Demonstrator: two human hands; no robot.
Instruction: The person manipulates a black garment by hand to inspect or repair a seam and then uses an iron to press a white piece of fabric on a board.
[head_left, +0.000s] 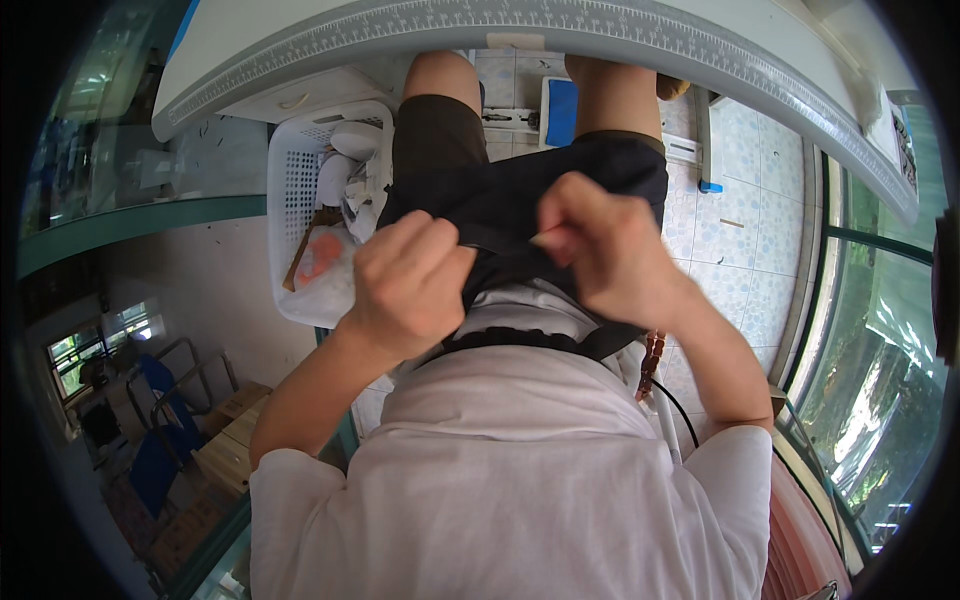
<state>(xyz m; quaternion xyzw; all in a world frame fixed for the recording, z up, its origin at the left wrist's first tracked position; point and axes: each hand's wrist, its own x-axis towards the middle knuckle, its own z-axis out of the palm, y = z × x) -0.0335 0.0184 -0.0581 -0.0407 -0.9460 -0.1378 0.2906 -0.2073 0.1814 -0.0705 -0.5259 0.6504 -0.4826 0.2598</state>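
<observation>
Black cloth (510, 187) lies across my lap over dark shorts (439, 135), with folds and a loose edge towards my waist. My left hand (412, 285) is closed in a fist at the cloth's left side, its fingers curled around the edge. Over the right part of the cloth is my right hand (611, 251), blurred, with thumb and fingers bent together. Whether anything is pinched in it cannot be made out.
A table edge with a printed ruler strip (517, 19) curves ahead of my knees. Beneath it is a blue pedal (561, 112) on the tiled floor (735, 225). At my left stands a white plastic basket (292, 161) holding white items and a clear bag. Glass panes (885, 337) rise on the right.
</observation>
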